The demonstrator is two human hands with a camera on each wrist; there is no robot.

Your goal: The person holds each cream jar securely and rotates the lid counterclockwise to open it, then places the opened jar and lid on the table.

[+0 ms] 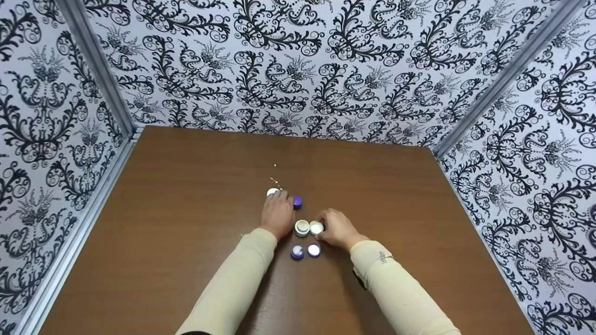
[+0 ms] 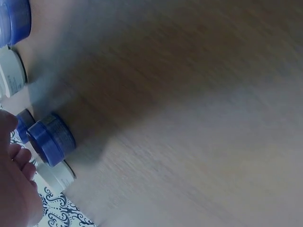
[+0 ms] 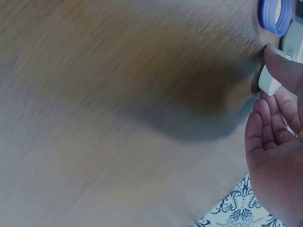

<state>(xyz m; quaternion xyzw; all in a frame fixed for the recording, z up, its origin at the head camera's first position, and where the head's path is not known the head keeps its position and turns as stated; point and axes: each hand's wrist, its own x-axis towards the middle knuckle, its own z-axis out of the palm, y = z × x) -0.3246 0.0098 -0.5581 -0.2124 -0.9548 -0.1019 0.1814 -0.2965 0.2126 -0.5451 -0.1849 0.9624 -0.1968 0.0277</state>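
Here, no label is readable on the white jar [image 1: 316,227] the right hand [image 1: 337,229] pinches.

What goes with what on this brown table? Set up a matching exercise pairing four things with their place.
1. left hand
2. right hand
3. purple jar
4. purple and white pair

a. nearest the person, between the sleeves
b. just right of the left hand's fingers
c. on a white jar at the far end of the group
d. on a white jar at the middle right

Pairs: 1-c, 2-d, 3-b, 4-a
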